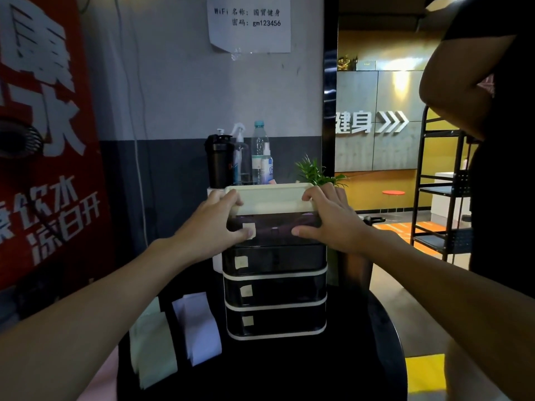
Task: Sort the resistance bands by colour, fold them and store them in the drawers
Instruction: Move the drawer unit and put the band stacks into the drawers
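The top drawer (pixel 273 231) of the drawer unit (pixel 275 287) looked nearly closed, and something purple, probably a band, showed through its tinted front. The left hand (pixel 214 224) and right hand (pixel 327 218) both gripped the unit, fingers hooked over the cream lid (pixel 272 198) and thumbs pressed on the drawer front, I'd guess to stop it sliding. A folded pale green band (pixel 153 348) and lavender band (pixel 199 328) lay on the black table (pixel 289 371) to the left, likely next.

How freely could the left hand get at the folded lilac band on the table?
Probably freely: the lilac band lies uncovered beside the drawer unit, below the left hand, with nothing between them. The hand must first release its grip on the unit's top.
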